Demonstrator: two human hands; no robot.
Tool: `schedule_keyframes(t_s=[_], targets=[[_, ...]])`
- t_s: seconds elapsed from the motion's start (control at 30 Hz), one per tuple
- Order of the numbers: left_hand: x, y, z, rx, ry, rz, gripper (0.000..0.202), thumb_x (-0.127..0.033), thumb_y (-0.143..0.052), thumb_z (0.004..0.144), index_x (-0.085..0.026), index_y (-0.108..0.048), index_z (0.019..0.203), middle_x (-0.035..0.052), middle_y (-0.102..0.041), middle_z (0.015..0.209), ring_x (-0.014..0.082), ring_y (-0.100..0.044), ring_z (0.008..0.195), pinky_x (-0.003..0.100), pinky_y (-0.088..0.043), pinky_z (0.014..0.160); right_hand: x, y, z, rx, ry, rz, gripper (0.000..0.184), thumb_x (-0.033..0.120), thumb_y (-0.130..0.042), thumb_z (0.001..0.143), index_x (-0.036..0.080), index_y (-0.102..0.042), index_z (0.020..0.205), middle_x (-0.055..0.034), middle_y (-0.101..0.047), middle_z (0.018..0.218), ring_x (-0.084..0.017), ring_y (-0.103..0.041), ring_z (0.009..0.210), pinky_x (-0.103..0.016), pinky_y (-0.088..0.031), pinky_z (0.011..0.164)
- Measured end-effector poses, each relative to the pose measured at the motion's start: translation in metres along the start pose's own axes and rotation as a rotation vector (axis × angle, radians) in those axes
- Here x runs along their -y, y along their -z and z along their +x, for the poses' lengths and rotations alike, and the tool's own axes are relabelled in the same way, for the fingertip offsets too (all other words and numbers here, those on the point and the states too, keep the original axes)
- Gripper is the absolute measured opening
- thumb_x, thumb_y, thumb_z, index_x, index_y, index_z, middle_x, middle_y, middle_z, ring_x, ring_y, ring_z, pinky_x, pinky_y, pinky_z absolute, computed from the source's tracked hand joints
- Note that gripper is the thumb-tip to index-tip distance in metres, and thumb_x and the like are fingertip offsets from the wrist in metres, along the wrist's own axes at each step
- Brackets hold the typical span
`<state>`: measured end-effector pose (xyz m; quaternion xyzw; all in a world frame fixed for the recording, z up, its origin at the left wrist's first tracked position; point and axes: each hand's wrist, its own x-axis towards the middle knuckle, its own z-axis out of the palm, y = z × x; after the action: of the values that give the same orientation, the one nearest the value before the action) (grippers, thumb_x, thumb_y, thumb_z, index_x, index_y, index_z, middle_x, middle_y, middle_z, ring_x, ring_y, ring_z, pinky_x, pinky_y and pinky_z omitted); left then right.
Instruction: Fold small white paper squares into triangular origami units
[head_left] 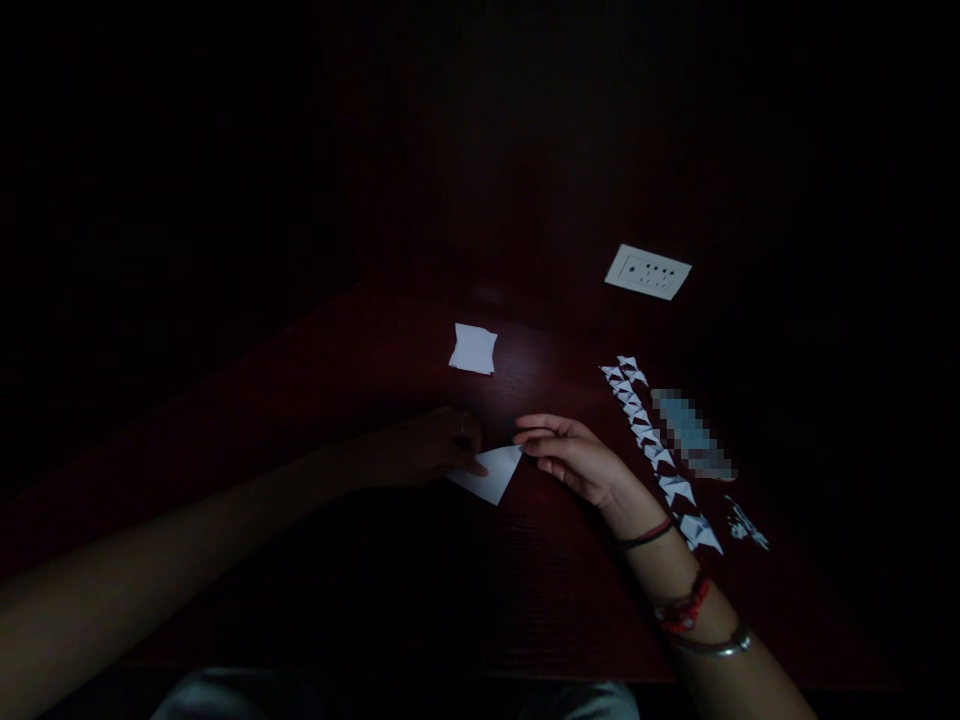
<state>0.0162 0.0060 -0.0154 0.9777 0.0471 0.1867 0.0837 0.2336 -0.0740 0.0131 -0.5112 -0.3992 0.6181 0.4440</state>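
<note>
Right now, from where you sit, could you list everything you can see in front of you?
Paper sheet: one, white, on the table between the hands
Paper stack: one, white, farther back on the table
Folded paper pieces: several, too dim to count surely, white, in a row at right
Small scraps: a few, white, right of the row's near end
Blurred-out object: one, bluish, right of the row
Socket plate: one, white, beyond the row
Table: one, dark red, under the papers
Bracelets: at least three, including red and silver, right wrist and forearm
Trouser legs: two, pale, bottom edge
Left hand: one, shadowed, on the sheet
Right hand: one, better lit, fingers at the sheet's right corner
</note>
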Motion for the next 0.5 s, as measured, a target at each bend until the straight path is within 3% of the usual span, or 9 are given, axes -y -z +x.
schedule_keyframes(t_s=[0.13, 0.3, 0.5], targets=[[0.001, 0.001, 0.001, 0.009, -0.038, -0.005, 0.040, -0.004, -0.049, 0.078, -0.032, -0.058, 0.106, 0.0027, -0.055, 0.098, 0.0158, -0.048, 0.089, 0.029, -0.037, 0.079, -0.001, -0.004, 0.000, 0.036, 0.029, -0.059, 0.036, 0.004, -0.065, 0.052, 0.014, -0.063, 0.086, -0.0001, -0.064, 0.075, -0.005, -0.055, 0.058, -0.015, -0.042, 0.051], [0.000, 0.005, 0.001, 0.035, -0.040, -0.036, 0.039, -0.004, -0.051, 0.078, -0.030, -0.059, 0.106, 0.0028, -0.056, 0.097, 0.0156, -0.049, 0.090, 0.028, -0.037, 0.080, -0.008, -0.006, 0.004, -0.019, 0.127, -0.151, 0.040, 0.003, -0.068, 0.049, 0.015, -0.062, 0.086, 0.0018, -0.060, 0.075, -0.008, -0.056, 0.068, -0.021, -0.044, 0.067], [0.002, 0.003, -0.001, 0.035, -0.029, -0.040, 0.033, -0.011, -0.051, 0.082, -0.029, -0.056, 0.109, 0.0030, -0.055, 0.101, 0.0163, -0.048, 0.094, 0.031, -0.036, 0.084, -0.014, -0.005, 0.006, 0.057, 0.159, -0.306, 0.011, 0.014, -0.068, 0.057, 0.013, -0.063, 0.067, 0.0007, -0.061, 0.070, -0.009, -0.055, 0.064, -0.024, -0.044, 0.067]])
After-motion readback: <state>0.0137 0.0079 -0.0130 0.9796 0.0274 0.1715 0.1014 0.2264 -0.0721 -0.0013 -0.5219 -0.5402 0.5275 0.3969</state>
